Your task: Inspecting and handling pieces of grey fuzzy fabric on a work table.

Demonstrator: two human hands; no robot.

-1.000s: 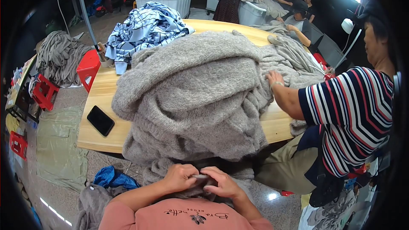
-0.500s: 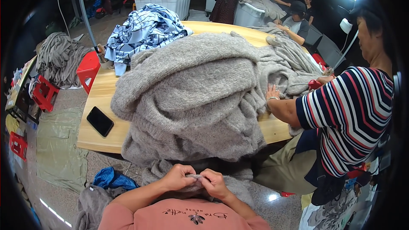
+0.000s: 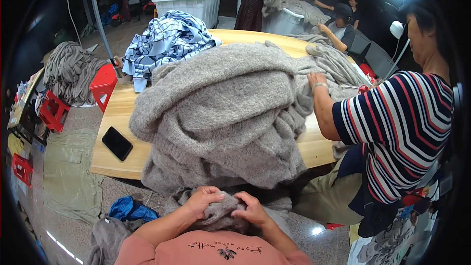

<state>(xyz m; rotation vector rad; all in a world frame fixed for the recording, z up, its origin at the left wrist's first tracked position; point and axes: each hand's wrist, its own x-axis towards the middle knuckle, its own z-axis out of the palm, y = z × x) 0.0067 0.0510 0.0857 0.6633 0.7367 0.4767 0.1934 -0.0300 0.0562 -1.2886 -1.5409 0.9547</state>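
A grey knit garment (image 3: 222, 214) is bunched in front of my chest, partly hidden by my forearms. My left hand (image 3: 205, 201) grips its upper edge, with the thumb pressed to the fingers. At the garment's right side is my right hand (image 3: 252, 210), its thumb and forefinger apart and the fabric bulging between them. Just beyond my hands, a large heap of grey knit fabric (image 3: 225, 103) covers the middle of the wooden table (image 3: 314, 147) and hangs over its near edge.
A black phone (image 3: 117, 144) lies on the table's left. Blue-and-white patterned cloth (image 3: 167, 41) is piled at the far left, near a red stool (image 3: 103, 86). On the right, a co-worker in a striped shirt (image 3: 397, 127) handles grey fabric, near red-handled scissors (image 3: 363, 89). White bins (image 3: 189, 7) stand behind.
My hands have moved apart from their pinch, and more of the grey garment shows between them. My right thumb and forefinger have spread. The co-worker's near hand has shifted away along the fabric.
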